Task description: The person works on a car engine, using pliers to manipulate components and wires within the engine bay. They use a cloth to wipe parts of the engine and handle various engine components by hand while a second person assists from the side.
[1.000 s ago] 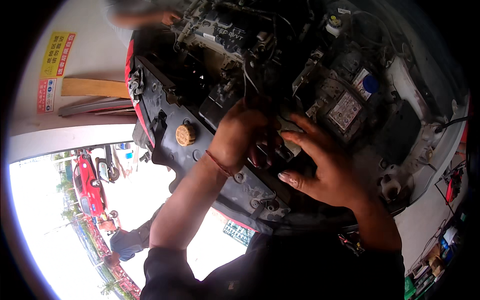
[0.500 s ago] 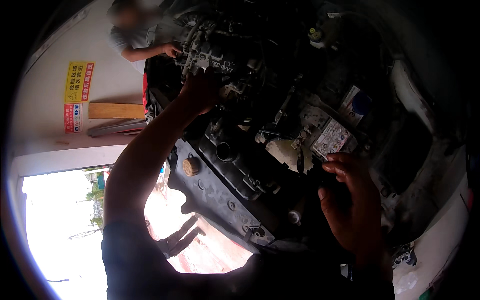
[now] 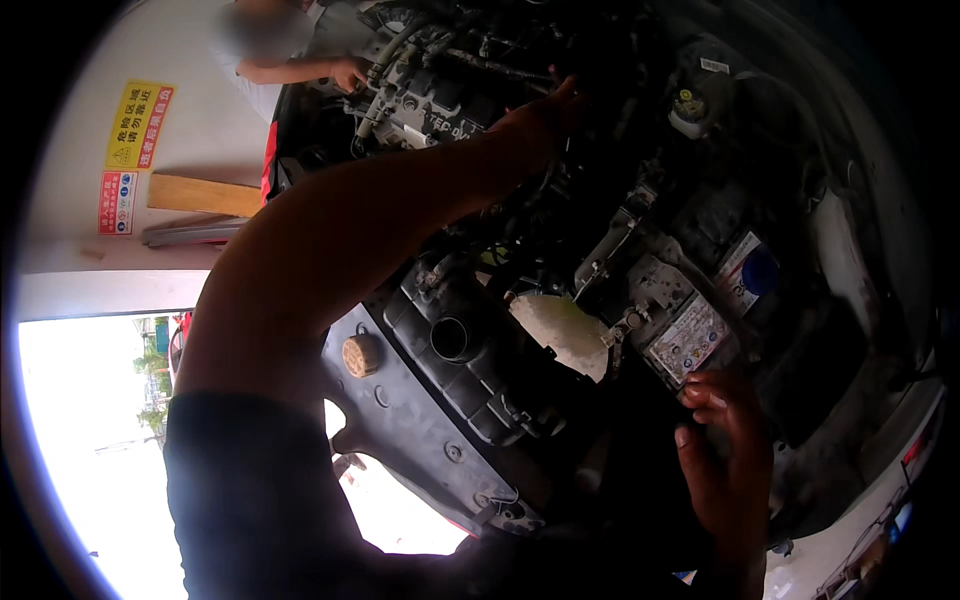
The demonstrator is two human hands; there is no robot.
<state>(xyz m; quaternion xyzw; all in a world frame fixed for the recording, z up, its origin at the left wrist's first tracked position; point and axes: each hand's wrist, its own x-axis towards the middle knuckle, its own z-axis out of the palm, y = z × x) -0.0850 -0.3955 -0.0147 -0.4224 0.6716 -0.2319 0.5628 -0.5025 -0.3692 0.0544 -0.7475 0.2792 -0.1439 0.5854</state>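
Observation:
My left arm stretches across the open engine bay. My left hand (image 3: 548, 112) is in among dark hoses beyond the engine cover (image 3: 435, 115); its fingers are in shadow, so what they touch is hard to make out. Close to the near edge of the labelled car battery (image 3: 690, 340) is my right hand (image 3: 728, 435), its thumb apart from the loosely bent fingers and nothing visible between them. Between my arms lies a black air intake housing (image 3: 430, 310) with a round opening (image 3: 452, 339).
A co-worker's hand (image 3: 350, 75) rests at the engine's far left corner. A tan round cap (image 3: 360, 355) sits on the grey front panel (image 3: 420, 430). A fluid reservoir (image 3: 690, 112) with a yellow cap stands at the far right. Warning signs (image 3: 140, 125) hang on the left wall.
My left hand has moved right, from the near side of the engine cover to the hoses beyond it. The view has shifted. My right hand stays near the battery.

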